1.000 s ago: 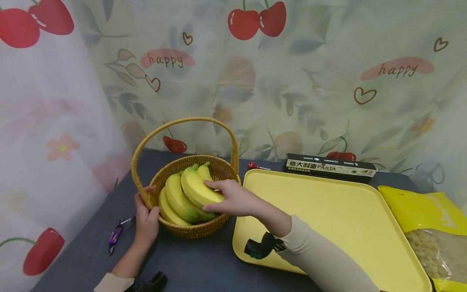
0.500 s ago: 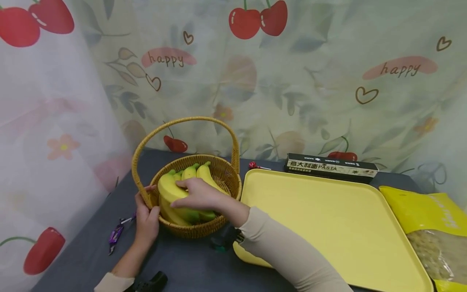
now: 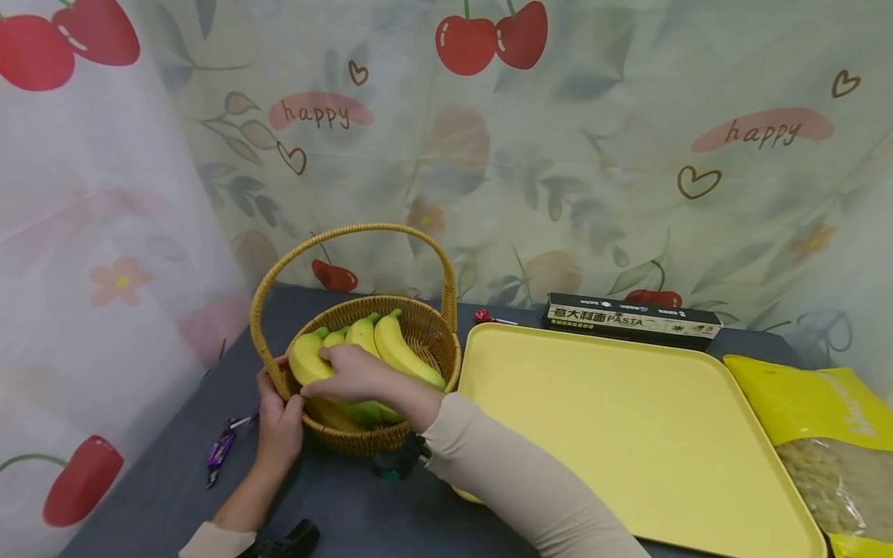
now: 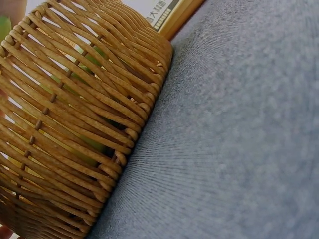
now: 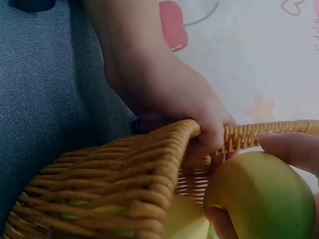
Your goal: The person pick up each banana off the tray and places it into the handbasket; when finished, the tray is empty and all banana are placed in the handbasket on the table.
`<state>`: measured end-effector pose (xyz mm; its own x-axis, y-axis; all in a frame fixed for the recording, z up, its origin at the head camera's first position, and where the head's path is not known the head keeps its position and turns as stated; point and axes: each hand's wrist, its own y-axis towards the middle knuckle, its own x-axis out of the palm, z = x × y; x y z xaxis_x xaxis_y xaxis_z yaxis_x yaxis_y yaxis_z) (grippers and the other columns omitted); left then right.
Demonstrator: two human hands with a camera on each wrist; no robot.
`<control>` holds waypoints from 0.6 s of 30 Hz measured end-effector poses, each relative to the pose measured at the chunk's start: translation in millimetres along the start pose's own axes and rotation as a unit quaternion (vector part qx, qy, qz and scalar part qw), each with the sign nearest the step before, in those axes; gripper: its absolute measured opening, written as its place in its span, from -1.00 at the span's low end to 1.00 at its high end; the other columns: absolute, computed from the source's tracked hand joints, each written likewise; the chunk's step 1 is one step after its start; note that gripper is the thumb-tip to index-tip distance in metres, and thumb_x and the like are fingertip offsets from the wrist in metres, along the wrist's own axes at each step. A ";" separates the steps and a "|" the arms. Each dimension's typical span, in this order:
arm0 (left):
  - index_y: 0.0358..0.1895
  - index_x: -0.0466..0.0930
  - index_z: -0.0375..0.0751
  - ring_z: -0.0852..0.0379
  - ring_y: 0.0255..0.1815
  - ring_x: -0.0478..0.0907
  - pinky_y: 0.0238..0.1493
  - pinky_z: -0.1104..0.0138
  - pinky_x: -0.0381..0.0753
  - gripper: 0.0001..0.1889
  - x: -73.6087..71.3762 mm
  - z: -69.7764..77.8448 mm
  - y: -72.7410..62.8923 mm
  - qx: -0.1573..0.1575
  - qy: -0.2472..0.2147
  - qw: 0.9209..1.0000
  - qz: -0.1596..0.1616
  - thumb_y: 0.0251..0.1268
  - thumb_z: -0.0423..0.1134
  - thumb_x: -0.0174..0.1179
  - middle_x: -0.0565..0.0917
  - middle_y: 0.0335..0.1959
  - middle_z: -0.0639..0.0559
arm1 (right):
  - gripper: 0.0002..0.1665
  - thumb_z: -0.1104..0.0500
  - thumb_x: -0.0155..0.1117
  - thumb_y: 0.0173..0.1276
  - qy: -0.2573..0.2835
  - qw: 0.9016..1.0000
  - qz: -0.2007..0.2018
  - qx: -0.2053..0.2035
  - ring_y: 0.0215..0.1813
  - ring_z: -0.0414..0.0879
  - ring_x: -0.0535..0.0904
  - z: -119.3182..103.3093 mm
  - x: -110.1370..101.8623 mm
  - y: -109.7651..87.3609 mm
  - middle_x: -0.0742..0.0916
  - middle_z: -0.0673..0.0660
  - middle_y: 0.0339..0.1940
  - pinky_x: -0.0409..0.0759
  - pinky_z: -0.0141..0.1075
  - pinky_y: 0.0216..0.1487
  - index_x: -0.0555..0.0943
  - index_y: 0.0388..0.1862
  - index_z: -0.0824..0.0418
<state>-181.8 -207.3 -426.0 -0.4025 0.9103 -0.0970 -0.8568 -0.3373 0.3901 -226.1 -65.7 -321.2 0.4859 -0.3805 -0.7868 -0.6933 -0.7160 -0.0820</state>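
Note:
A round wicker basket (image 3: 349,442) with a tall arched handle stands on the dark cloth, several yellow bananas (image 3: 401,353) inside it. My left hand (image 3: 279,430) grips its left side where the handle meets the rim. My right hand (image 3: 366,378) reaches over the basket and holds a banana (image 3: 305,358) at the left side, thumb on top. In the right wrist view this banana (image 5: 264,194) has a greenish end and sits close to my left hand (image 5: 184,99). The left wrist view is filled mostly by the woven basket wall (image 4: 75,114); my left hand is nearly out of it.
A yellow tray (image 3: 628,434) lies right of the basket. Behind it is a black pasta box (image 3: 631,319) and a red lollipop (image 3: 483,315). A yellow bag of pasta (image 3: 830,442) lies at the far right. A purple-wrapped candy (image 3: 222,449) rests left of my left hand.
My right hand has moved left across the basket, carrying the banana from the right of the bunch to the left side. The remaining bananas now show on the right. My left hand stays put.

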 end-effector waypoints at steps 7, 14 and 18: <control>0.32 0.03 -0.32 0.40 0.13 0.28 0.04 0.68 0.28 -0.43 -1.2 0.0 0.0 -0.003 -0.003 1.000 -0.012 0.20 -0.57 -0.19 0.26 0.29 -0.07 | -0.33 0.00 0.17 0.29 -0.066 0.998 0.002 -0.009 -0.17 -0.18 0.58 -4.2 11.0 7.3 0.67 0.14 -0.07 0.42 -0.50 -0.25 0.34 0.29 0.32; 0.31 0.04 -0.36 0.37 0.12 0.28 0.04 0.69 0.27 -0.41 -0.2 -2.4 0.7 0.016 -0.007 1.000 -0.001 0.12 -0.61 -0.23 0.26 0.28 -0.08 | -0.33 0.10 0.08 0.36 -0.121 0.992 -0.017 -0.009 -0.14 -0.15 0.58 -10.0 16.3 8.9 0.65 0.15 -0.07 0.43 -0.48 -0.18 0.21 0.35 0.39; 0.30 0.05 -0.39 0.38 0.09 0.30 0.03 0.69 0.28 -0.42 0.3 -2.3 0.8 0.028 -0.014 1.000 0.002 0.12 -0.61 -0.23 0.26 0.28 -0.11 | -0.37 0.09 0.08 0.36 -0.129 0.991 -0.018 0.003 -0.04 -0.15 0.57 -12.5 18.2 12.5 0.62 0.17 0.04 0.44 -0.48 -0.07 0.27 0.32 0.38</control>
<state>-183.3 -207.9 -427.8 -0.3953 0.9159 -0.0701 -0.8361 -0.3272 0.4403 -219.3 -88.9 -329.0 0.3581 -0.1925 -0.9136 -0.6817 -0.7225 -0.1149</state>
